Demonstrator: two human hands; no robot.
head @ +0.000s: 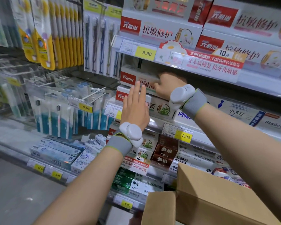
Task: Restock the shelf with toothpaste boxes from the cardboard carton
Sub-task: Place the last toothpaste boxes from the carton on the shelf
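Head view, the only one: mid-restock, by the look of it. The shelf (201,125) at chest height already carries white toothpaste boxes w/ red logo panels, stacked two high at its left end. The top toothpaste box (136,77) of that stack is the one being worked.

Right hand (167,86) is curled, knuckles toward the camera, fingers wrapped on the right part of that top box, seemingly pushing or seating it back under the shelf above. Grip looks like a clamp over the front edge; fingertips are hidden behind the hand, so exact hold can't be told.

Left hand (135,104) is flat, fingers straight and together, pointing up, holding nothing. Its fingertips overlap the front face of the same box, palm in front of the lower box (159,108) w/ the green-leaf badge. Reads as a steadying or squaring-up touch, though actual contact vs. hovering just in front isn't certain.

Cardboard carton (209,200) sits bottom right, near the body, below the right forearm, flaps open. Inside isn't visible, so no telling how many boxes remain.

Judgement: at least one box is going in now; rows to the right on this shelf hold other brands. What's left is prob. finishing this placement, then more trips to the carton if it still has stock.
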